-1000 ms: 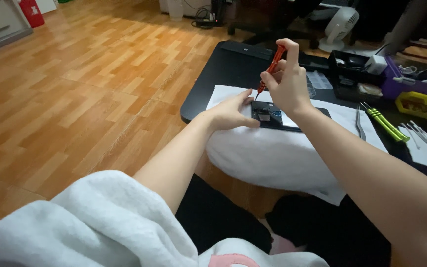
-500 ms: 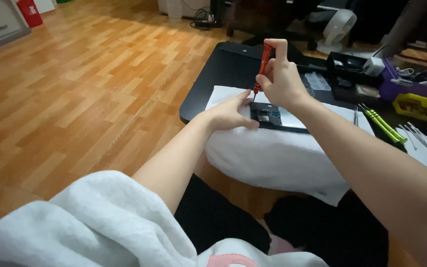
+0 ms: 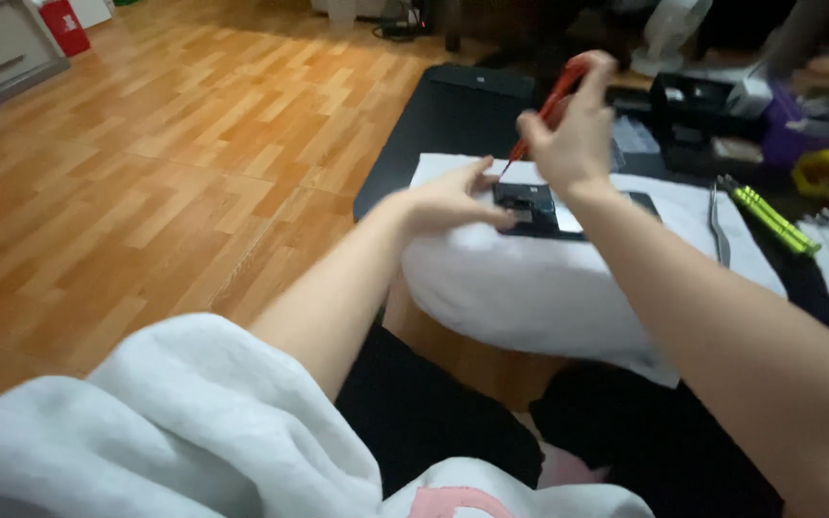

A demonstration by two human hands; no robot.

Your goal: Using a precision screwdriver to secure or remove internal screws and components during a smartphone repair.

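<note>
Phone (image 3: 554, 206), one dark slab opened up, lies on the white cloth (image 3: 530, 278) right of frame centre. One red screwdriver (image 3: 544, 110), pinched in the right hand (image 3: 573, 134) fingers, has tilted and its tip now rests at the phone's upper edge. The left hand (image 3: 458, 197) still presses its left side, fingers spread. Two green tools (image 3: 769, 219) lie far right.

Low worktop (image 3: 453, 105) on the floor (image 3: 146, 173), cloth (image 3: 530, 278) draped over its near edge.

A phone (image 3: 539, 206) lies on the cloth, the left hand (image 3: 458, 197) at its left side, the right hand (image 3: 573, 129) above it with a screwdriver (image 3: 539, 120) tipped down to it. Tweezers (image 3: 719, 225) and two more screwdrivers (image 3: 769, 216) lie right; boxes (image 3: 712, 105) stand behind.
</note>
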